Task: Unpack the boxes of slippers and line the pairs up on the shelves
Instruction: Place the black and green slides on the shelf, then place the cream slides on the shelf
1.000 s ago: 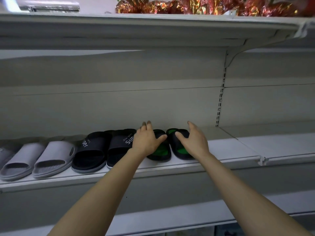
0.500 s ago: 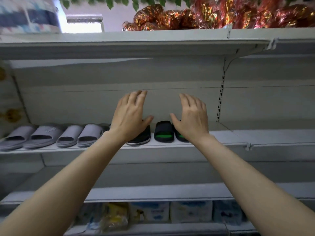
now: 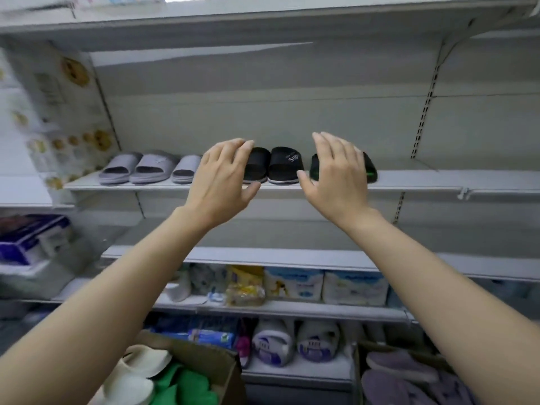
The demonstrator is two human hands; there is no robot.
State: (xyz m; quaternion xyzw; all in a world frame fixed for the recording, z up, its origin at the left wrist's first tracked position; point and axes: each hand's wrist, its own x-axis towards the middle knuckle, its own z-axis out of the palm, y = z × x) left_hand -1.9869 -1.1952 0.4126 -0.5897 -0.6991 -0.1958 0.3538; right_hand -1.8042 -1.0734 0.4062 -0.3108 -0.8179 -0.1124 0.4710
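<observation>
Black slipper strap: you can read white letters "Sup" on the black slipper [image 3: 285, 163]; the rest of the word is hidden behind your right hand [image 3: 336, 173].
Small line above "Sup": too blurred for you to read.
Packages on the lower shelves: print too blurred to read.

The left hand [image 3: 222, 182] covers the fourth grey slipper, so only three grey slippers [image 3: 152, 169] show. The right hand [image 3: 336, 176] hides most of the black-and-green pair [image 3: 369, 171]; only a toe and one side edge show. The logo on the black slipper [image 3: 285, 165] is readable only as "Sup". The cardboard box [image 3: 204, 361] and the purple slippers [image 3: 409, 378] are cut off by the bottom edge. The packages at far left [image 3: 29, 238] are blurred, their print illegible.
</observation>
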